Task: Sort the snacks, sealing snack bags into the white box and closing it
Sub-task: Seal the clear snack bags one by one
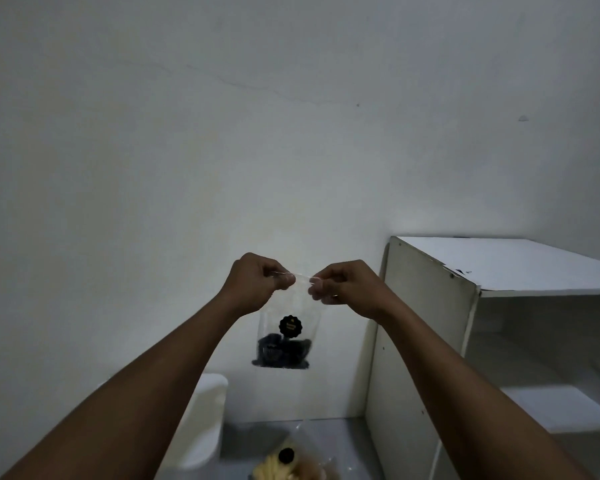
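The left hand [260, 278] and right hand [343, 285] are both pinching the top edge of a clear snack bag [284, 341], holding it up before the wall. Its black scalloped label [290, 326] is carrying gold writing too small to read. Below, a second bag [288, 465] is lying beside the white box [205, 427].

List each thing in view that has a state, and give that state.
left hand: pinches the dark-snack bag's top edge.
right hand: pinches the same edge, beside the left.
dark-snack bag: held up, hanging upright; seal unclear.
pale-snack bag: lying below, untouched.
white box: standing lower left, partly hidden by the forearm; lid state unclear.
white shelf unit: upright, open-fronted.
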{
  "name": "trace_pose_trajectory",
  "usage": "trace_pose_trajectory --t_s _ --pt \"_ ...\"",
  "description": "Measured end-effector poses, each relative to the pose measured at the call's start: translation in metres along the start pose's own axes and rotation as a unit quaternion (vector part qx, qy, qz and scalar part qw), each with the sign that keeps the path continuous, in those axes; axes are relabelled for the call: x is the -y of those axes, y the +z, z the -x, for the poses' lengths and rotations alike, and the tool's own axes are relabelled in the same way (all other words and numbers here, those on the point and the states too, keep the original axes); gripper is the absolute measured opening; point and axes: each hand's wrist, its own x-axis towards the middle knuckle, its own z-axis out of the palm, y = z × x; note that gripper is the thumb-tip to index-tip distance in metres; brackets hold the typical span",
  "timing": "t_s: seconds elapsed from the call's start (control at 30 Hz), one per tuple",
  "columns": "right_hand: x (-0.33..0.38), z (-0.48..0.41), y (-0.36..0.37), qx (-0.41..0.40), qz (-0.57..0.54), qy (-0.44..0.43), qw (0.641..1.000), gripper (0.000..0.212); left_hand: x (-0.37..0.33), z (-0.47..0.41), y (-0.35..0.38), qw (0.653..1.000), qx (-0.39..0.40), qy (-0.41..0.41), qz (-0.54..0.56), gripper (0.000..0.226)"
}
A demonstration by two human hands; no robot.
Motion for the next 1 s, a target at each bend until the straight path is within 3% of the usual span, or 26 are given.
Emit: trace_pose_trajectory --t_s 0.17,0.33,0.6,0.73,0.87,1.0 --pt "-0.004 0.001 -0.005 -0.028 0.0 0.013 1.0 0.008 0.008 0.0 -0.004 0.994 0.056 -0.016 0.088 0.008" --pt "-0.009 0.01 -0.004 -0.02 0.021 0.008 1.0 0.007 0.003 0.01 0.003 1.0 0.011 0.002 -0.001 0.012" --pt "-0.004 0.024 -0.01 -0.003 0.103 -0.032 0.994 0.012 -0.015 0.038 0.015 0.997 0.03 -0.027 0.059 0.01" --pt "-0.005 0.036 -0.013 0.01 0.068 -0.045 0.997 0.007 -0.028 0.049 0.022 0.998 0.043 -0.034 0.026 0.01" --pt "-0.013 0.049 -0.012 0.039 -0.018 -0.007 0.999 0.008 -0.024 0.06 0.031 0.998 -0.021 -0.061 -0.026 0.012" --pt "-0.019 0.05 -0.014 0.022 0.004 -0.002 1.0 0.007 -0.026 0.062 0.032 0.996 -0.004 -0.054 -0.064 0.011"
